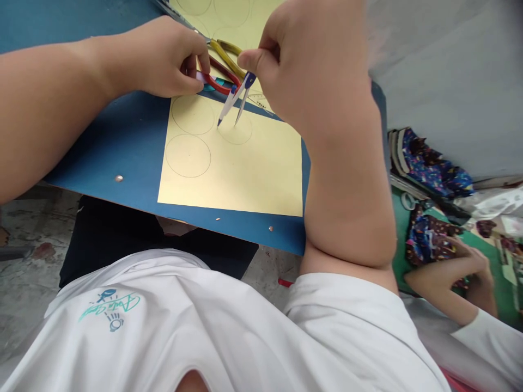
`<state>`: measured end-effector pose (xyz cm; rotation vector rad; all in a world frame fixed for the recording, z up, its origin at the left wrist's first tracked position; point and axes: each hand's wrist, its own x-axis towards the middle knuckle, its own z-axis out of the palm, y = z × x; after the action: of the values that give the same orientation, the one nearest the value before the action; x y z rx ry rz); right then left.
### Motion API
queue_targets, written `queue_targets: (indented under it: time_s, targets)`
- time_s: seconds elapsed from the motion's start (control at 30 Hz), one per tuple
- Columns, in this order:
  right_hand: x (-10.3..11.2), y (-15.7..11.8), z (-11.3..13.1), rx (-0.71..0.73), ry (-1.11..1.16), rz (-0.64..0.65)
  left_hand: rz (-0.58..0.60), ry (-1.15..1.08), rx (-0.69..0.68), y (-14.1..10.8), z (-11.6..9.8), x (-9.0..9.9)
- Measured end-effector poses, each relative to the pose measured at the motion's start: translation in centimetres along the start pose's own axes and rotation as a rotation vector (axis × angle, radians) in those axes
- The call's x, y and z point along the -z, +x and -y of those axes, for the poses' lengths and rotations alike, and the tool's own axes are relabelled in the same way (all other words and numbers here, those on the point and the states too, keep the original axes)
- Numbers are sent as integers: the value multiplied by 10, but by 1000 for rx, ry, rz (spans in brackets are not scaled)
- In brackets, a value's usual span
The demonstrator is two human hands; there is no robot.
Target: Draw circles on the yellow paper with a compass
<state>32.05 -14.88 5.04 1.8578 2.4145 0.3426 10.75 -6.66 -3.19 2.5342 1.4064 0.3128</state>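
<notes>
My right hand point(286, 60) pinches the top of a blue-and-white drawing compass point(237, 98). Its two legs point down at a yellow sheet of paper point(265, 179), by a faintly drawn circle. Two darker pencil circles lie on the sheet's left side. My left hand point(175, 60) is closed, thumb and index finger close together by a red handle point(223, 81) and a purple-and-teal item point(212, 84). What the left fingers hold, if anything, is hidden. A yellow-handled metal tool point(226, 54) lies just beyond, and a clear ruler or set square point(260, 100) shows behind the compass.
A blue tabletop point(126, 141) carries the sheet, with another circle-marked yellow sheet point(220, 16) at the back. To the right, a green table point(402, 218) holds patterned cloth point(433, 163), a roll of tape point(407, 201) and another person's arms point(453, 272).
</notes>
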Motion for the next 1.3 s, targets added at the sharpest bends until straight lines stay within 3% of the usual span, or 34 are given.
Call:
queue_targets:
  time_s: [0.37,0.57,1.0,1.2,1.3]
  targets:
    - [2,1,-17,-283,10,28,10,-18,-34,0,0,1]
    - [5,-10,-27,-245,-49,52,9,-16,-33,-3,1,2]
    - [-1,-10,3,-149,52,-5,6,-73,-46,6,13,-3]
    - [8,-9,-6,-182,33,-4,19,-107,-137,8,10,0]
    - [8,-20,-19,-93,49,-21,14,-144,-186,5,2,3]
